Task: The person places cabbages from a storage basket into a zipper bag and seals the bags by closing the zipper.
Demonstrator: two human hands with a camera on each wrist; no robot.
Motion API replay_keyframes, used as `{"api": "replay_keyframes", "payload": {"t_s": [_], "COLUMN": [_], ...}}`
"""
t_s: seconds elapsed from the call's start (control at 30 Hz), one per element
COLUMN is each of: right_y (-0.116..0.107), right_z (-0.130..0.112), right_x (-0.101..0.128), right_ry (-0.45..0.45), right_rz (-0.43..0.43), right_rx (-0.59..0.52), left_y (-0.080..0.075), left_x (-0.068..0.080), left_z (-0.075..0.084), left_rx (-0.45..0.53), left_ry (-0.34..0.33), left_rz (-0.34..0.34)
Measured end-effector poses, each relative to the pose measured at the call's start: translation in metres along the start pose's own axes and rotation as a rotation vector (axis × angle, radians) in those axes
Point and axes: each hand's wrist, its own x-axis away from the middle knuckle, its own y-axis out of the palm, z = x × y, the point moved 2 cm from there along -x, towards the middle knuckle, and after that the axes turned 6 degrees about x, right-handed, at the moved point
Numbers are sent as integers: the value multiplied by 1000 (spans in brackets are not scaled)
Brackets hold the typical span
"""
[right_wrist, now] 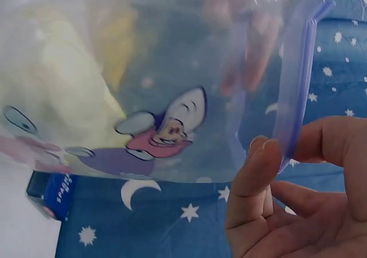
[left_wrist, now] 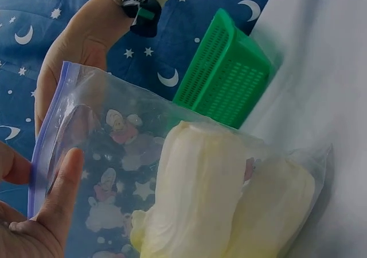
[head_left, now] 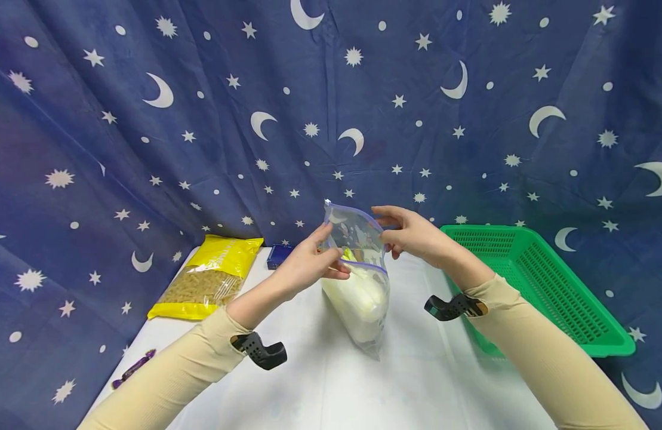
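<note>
Between your left hand (head_left: 313, 261) and right hand (head_left: 412, 234): clear bag (head_left: 365, 240), mouth uppermost. Each hand pinches its top edge.

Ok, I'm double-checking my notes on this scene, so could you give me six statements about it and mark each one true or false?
1. The left hand and the right hand both hold the clear bag. True.
2. The clear bag is zipped shut. False: it gapes open at the top.
3. Pale contents show inside the clear bag. True.
4. A yellow packet and a blue box rest on the white cloth. True.
5. The green basket stands on the left hand's side. False: it stands on the right hand's side.
6. The blue box lies inside the green basket. False: it lies outside, near the yellow packet.
</note>
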Motion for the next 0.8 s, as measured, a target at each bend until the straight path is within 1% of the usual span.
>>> {"api": "replay_keyframes", "payload": {"t_s": [0.1,0.27,0.43,0.57,0.7,0.8], "right_y": [5,14,26,38,50,57], "right_z": [3,10,21,32,39,43], "right_x": [8,26,48,61,68,70], "right_ry": [-29,-89,-173,-216,-228,-243], "right_rz": [40,137,176,207,251,299], "right_rx": [-2,-22,-29,15,65,90], "left_y": [0,-2,-1,-2,-3,-4], "left_x": [0,1,1,0,-3,-5], "left_z": [-3,-6,-9,-14,-21,-24], "left_rx": [8,-5,1,-13,-51,-72], "left_ry": [11,20,63,99,96,94], "left_rz": [-4,5,-1,6,26,42]}}
